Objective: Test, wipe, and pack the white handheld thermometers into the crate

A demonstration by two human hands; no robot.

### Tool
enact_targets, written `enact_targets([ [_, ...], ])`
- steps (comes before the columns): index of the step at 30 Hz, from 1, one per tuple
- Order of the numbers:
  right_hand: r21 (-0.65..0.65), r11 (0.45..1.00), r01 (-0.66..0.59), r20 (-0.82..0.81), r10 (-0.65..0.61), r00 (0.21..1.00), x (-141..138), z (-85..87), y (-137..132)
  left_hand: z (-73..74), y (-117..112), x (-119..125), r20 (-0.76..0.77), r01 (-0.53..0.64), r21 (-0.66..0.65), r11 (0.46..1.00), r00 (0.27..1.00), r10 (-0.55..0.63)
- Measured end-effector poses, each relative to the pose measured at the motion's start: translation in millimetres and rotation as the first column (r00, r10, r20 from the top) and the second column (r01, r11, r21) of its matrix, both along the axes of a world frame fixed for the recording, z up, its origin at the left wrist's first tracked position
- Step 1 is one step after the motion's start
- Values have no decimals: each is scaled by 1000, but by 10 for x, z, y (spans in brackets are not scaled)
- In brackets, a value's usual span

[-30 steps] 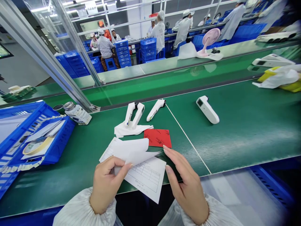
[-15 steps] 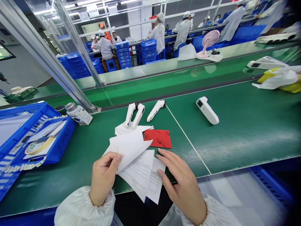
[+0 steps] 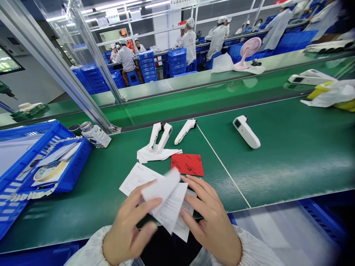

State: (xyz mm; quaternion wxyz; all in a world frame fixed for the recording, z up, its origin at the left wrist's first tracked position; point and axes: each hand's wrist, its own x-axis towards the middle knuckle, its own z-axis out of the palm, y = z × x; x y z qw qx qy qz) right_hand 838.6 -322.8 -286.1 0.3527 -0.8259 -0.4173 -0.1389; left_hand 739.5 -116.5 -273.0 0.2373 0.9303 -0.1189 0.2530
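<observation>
Printed paper sheets (image 3: 170,210) lie fanned at the near edge of the green bench, the top one curled up and blurred. My left hand (image 3: 133,221) is at their left side, thumb apart from the fingers, smeared by motion. My right hand (image 3: 210,218) has its fingers and thumb at the right edge of the sheets and appears to pinch them. Another printed sheet (image 3: 134,179) lies flat beyond my left hand. A red card (image 3: 188,164) sits just past my right fingertips. Behind it are white handheld thermometers (image 3: 185,132), two of them on a white cloth (image 3: 149,154).
A single white thermometer (image 3: 246,132) lies to the right. At left stand a blue crate (image 3: 74,162) with papers and a tape roll, and a white bottle (image 3: 95,135). A metal post (image 3: 69,81) rises there. Behind the bench are a pink fan (image 3: 250,47) and co-workers.
My left hand has let go of the raised sheet's corner and moved right and nearer. The sheet has swung right, uncovering the flat printed sheet. My right hand has come onto the papers' edge.
</observation>
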Motion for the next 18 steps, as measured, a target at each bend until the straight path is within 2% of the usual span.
enact_targets([
  [1,21,1000,-5,-12,5,1000,4,33,49,-5,-30,-12,-39,79,60,995,996,-76],
  [2,41,999,-8,-25,9,1000,11,63,100,-20,-55,-12,-47,92,102,990,995,-88],
  [3,62,998,-9,-40,11,999,23,86,147,-43,-70,-3,-31,57,129,990,998,-53],
  [5,92,996,1,-65,5,998,55,105,208,-99,-73,41,22,-87,119,989,996,85],
  [7,97,995,25,-70,-18,997,83,81,202,-137,-42,109,70,-287,-27,958,955,288],
  [9,69,996,55,-56,-51,997,94,21,128,-139,8,180,39,-448,-247,859,881,471],
  [10,44,997,62,-43,-60,997,91,-16,73,-132,35,207,16,-483,-330,811,856,517],
  [11,13,998,63,-28,-63,998,83,-52,12,-126,60,224,8,-489,-376,787,847,531],
  [12,-22,998,54,-11,-54,998,70,-84,-48,-122,83,227,26,-474,-372,798,854,519],
  [13,-59,998,37,10,-36,999,54,-110,-102,-124,102,218,60,-446,-317,837,871,487],
  [15,-131,991,0,50,6,999,24,-139,-179,-142,122,163,104,-337,-99,936,932,346],
  [16,-158,987,-11,65,21,998,13,-143,-198,-153,122,126,80,-246,25,969,967,244],
  [18,-184,983,-16,82,32,996,3,-141,-202,-164,104,57,-28,-23,222,975,999,30],
])
